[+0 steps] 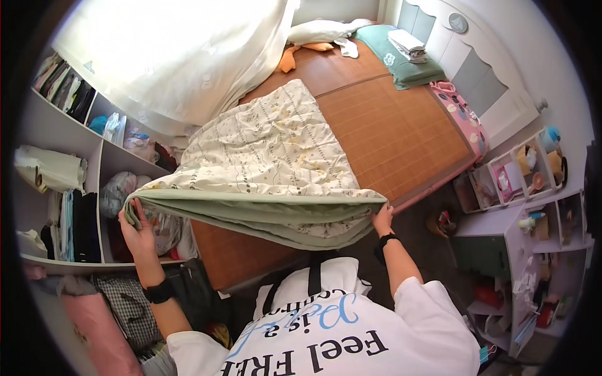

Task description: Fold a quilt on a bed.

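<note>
A quilt (263,141) with a cream, flower-patterned face and a green underside lies partly on the bed's brown mat (381,127). Its near edge is lifted and stretched between my hands, with the green side folded over and sagging in the middle. My left hand (141,232) grips the corner at the left, fingers around the green cloth. At the right, my right hand (383,218) is closed on the other corner. Both wrists wear black bands. The far part of the quilt rests wrinkled on the mat.
Shelves with folded clothes (84,225) stand at the left, beside a white curtain (178,61). A green pillow (404,70) bearing folded white cloth (407,44) and a white plush toy (324,33) lie at the far end. A cluttered shelf unit (517,225) is at right.
</note>
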`<state>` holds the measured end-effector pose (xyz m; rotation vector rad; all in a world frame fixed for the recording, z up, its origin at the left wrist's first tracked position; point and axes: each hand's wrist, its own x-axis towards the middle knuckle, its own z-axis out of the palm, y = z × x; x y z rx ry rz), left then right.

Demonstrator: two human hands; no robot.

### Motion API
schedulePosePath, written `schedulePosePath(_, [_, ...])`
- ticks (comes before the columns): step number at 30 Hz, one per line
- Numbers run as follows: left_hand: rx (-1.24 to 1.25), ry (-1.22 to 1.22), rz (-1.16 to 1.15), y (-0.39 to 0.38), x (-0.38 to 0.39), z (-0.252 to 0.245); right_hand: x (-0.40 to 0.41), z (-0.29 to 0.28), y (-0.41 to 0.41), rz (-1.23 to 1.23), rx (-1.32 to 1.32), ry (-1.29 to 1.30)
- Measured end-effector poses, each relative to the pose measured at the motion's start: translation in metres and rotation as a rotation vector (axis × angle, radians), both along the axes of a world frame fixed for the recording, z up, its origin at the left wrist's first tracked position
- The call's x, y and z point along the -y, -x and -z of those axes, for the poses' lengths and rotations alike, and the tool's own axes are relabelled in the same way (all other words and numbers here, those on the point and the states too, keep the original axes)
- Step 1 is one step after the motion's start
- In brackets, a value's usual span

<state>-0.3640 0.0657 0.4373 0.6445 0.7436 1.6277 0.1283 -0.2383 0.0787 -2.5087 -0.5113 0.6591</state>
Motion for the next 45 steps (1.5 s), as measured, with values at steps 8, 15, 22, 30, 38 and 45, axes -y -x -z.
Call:
schedulePosePath(8, [-0.018, 0.035, -0.041, -0.009, 0.013, -0.005, 0.009, 0.043, -0.012, -0.176, -0.140, 0.082])
schedulePosePath(15, [-0.015, 0.072, -0.066, -0.003, 0.007, -0.001, 0.016, 0.013, 0.007, -0.294, 0.042, -0.025])
schedulePosePath(22, [0.018, 0.074, -0.130, 0.030, -0.007, 0.014, 0.065, -0.047, -0.008, -0.367, 0.123, -0.387])
schedulePosePath(30, [0.106, 0.048, -0.172, 0.081, -0.031, 0.027, 0.078, -0.135, -0.032, -0.243, 0.197, -0.565])
schedulePosePath(38, [0.041, -0.088, -0.184, 0.114, -0.034, 0.027, 0.039, -0.209, -0.028, 0.003, 0.459, -0.559])
schedulePosePath(45, [0.128, 0.040, -0.140, 0.114, -0.027, 0.042, 0.010, -0.172, -0.043, 0.028, 0.429, -0.682])
